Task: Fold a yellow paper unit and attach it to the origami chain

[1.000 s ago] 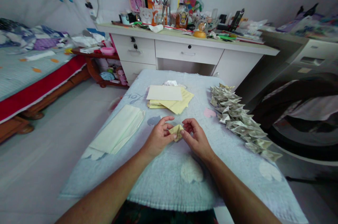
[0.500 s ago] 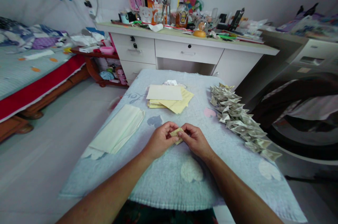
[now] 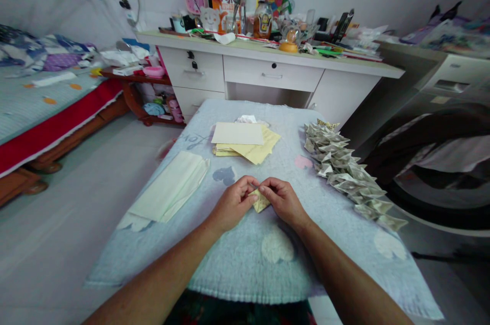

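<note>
Between my two hands is a small folded piece of yellow paper, its lower corner pointing toward me. My left hand pinches its left side with thumb and fingers. On the other side, my right hand grips its upper right edge, the thumb on top. Fingers hide part of the paper. Beyond the hands lies a stack of yellow sheets with a pale card on top. A row of folded paper pieces with pointed tips runs along the right side.
A folded pale green sheet lies at the left of the cloth-covered table. Behind stands a white desk crowded with jars and small items. A washing machine is at the right, a bed at the left.
The folded yellow paper has turned in my fingers and shows more of its lower corner. Both hands have shifted only slightly and still hold it.
</note>
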The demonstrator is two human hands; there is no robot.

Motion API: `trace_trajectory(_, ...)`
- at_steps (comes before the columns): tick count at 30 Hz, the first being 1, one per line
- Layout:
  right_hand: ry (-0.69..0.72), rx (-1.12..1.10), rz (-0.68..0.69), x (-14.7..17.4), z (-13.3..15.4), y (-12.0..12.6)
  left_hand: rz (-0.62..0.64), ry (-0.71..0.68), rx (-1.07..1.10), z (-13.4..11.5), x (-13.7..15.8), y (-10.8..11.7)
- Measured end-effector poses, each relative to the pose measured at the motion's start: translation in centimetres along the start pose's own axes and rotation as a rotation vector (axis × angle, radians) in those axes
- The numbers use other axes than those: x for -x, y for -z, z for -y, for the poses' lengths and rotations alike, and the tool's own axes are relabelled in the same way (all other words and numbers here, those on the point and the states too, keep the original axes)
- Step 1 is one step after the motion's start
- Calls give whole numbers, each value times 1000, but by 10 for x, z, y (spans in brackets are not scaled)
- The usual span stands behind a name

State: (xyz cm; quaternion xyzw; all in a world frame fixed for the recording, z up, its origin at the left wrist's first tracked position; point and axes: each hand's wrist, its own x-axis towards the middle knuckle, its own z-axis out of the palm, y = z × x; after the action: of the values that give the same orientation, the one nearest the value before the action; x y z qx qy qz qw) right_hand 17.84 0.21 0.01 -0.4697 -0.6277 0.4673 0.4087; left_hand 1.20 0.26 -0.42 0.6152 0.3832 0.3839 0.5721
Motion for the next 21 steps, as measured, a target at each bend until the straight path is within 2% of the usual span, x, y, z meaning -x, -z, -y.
trace_trajectory(3, 50, 59, -60, -1, -2, 0, -51, -16, -40, 3, -1, 1)
trace_trajectory(6, 189, 218, -116, 1, 0, 4, -136, -43, -176, 5, -3, 3)
trace_trajectory(9, 294, 405, -63, 5, 5, 9, -222, -112, -352, 5, -4, 6)
trace_trajectory(14, 265, 612, 69, 10, 7, 9, -252, -154, -558, 2, -3, 7)
trace_trajectory(21, 268, 721, 113, 7, 0, 6, -199, -182, -777, 4, -2, 10)
